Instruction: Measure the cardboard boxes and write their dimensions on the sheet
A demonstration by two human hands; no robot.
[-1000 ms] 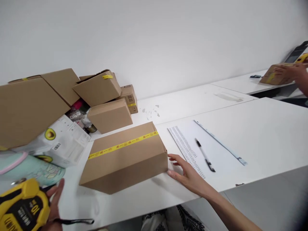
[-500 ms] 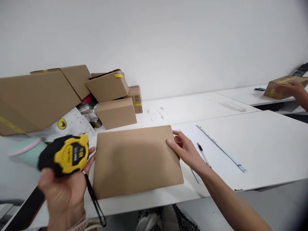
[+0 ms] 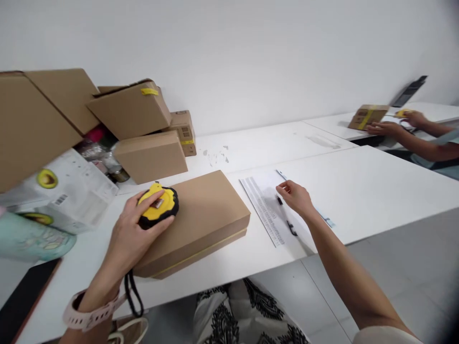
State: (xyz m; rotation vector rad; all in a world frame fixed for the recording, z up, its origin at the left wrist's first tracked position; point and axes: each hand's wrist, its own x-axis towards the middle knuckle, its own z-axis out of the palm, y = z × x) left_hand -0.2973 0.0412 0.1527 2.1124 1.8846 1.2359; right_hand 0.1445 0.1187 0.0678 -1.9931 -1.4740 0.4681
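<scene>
My left hand [image 3: 134, 231] grips a yellow and black tape measure [image 3: 157, 204], its fingers wrapped over the case. The tape measure is at the top of a closed brown cardboard box [image 3: 201, 205], near the box's left end. A black wrist strap [image 3: 133, 294] hangs from it. Over a white sheet [image 3: 263, 193], my right hand [image 3: 296, 196] hovers with bent fingers and seems to hold nothing. Just below its fingertips lies a black and white pen [image 3: 287, 217]. A bluish ruler-like strip [image 3: 324, 217] runs partly hidden under that hand. Printed rows [image 3: 265, 210] show on the paper's left side.
Cardboard boxes [image 3: 150, 157] are stacked at the back left, beside a white avocado-print carton [image 3: 77, 191]. A mint-green bottle [image 3: 39, 236] and a dark flat object [image 3: 27, 296] are at the left edge. Far right, another person's hands [image 3: 385, 129] handle a small box [image 3: 369, 117].
My left hand has brought the tape measure right, to the box top. My right hand has let go of the box and moved over the paper. The box now lies turned, showing its side.
</scene>
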